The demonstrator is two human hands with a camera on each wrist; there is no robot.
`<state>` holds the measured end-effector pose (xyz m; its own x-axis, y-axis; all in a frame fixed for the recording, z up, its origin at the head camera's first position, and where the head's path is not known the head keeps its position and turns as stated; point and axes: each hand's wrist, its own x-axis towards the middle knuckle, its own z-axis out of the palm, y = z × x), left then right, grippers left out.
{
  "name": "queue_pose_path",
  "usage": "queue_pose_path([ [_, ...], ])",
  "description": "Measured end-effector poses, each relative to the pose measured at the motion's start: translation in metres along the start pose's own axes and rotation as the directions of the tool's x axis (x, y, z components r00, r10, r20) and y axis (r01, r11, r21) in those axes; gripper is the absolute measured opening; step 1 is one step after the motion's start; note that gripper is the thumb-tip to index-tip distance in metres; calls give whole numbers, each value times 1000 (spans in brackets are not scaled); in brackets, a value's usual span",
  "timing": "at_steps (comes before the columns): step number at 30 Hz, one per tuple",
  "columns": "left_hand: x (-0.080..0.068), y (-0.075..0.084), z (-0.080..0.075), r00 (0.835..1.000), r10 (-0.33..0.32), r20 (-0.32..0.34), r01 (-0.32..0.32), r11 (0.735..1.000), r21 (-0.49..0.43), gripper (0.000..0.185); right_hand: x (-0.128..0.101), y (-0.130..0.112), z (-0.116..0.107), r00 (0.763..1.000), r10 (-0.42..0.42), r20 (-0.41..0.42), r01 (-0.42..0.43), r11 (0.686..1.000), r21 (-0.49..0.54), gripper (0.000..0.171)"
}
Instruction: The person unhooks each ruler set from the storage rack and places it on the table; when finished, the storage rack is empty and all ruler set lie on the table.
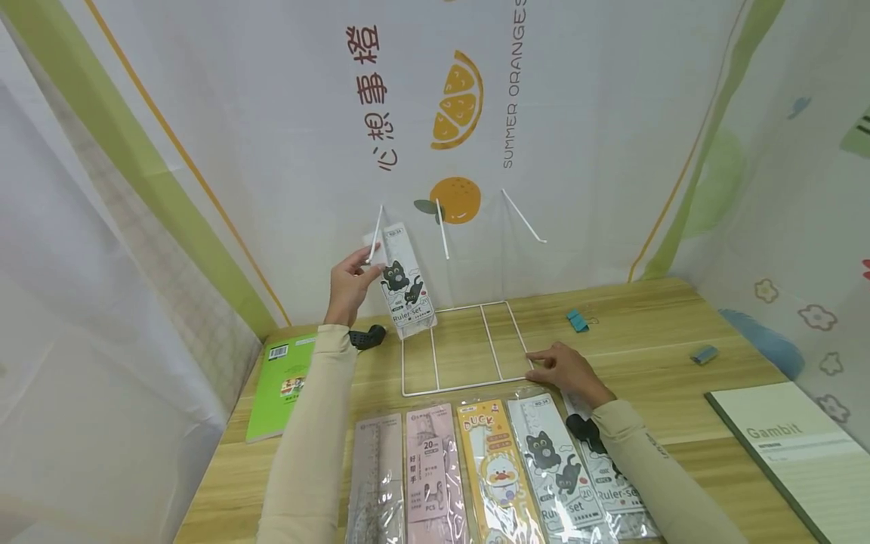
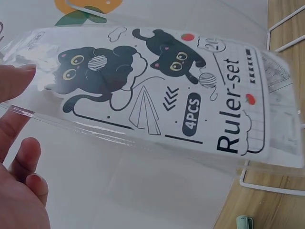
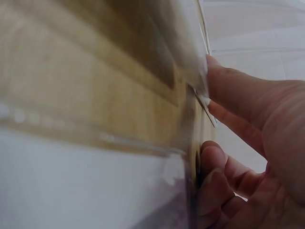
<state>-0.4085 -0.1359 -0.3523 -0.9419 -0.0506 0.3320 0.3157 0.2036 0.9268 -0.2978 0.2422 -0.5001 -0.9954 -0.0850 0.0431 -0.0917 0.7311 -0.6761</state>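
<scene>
My left hand (image 1: 350, 285) pinches the upper left edge of a clear-wrapped ruler set (image 1: 405, 279) printed with black cats. The pack stands tilted at the left prong of a white wire rack (image 1: 469, 387); whether it hangs on that prong I cannot tell. In the left wrist view the cat-printed pack (image 2: 157, 86) spans the picture, with the left thumb (image 2: 16, 81) on its top end. My right hand (image 1: 567, 372) grips the right front corner of the rack's base between thumb and fingers. The right wrist view shows the right fingers (image 3: 228, 167) close up, partly blurred.
Packaged ruler sets lie in a row in front, among them a pink one (image 1: 428, 468), a yellow duck one (image 1: 501, 472) and a cat one (image 1: 560, 468). A green book (image 1: 275, 393) lies left. Blue clips (image 1: 578, 321) and a Gambit notebook (image 1: 791, 453) lie right.
</scene>
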Motion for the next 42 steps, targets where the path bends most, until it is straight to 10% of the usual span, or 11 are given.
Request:
queue_pose_path([
  [19,-27,1,-15,999,45,-4,-45,996,-80,37,-2,0,-1,1000,-8,2,8,1000,-12,49],
  [37,-89,45,-35,986,145,86,-146,989,5,35,-1,2,-1,999,-43,3,43,999,-7,50],
  [42,-93,32,-41,986,143,91,-145,989,15,34,-2,3,-2,999,-39,7,39,999,-3,50],
])
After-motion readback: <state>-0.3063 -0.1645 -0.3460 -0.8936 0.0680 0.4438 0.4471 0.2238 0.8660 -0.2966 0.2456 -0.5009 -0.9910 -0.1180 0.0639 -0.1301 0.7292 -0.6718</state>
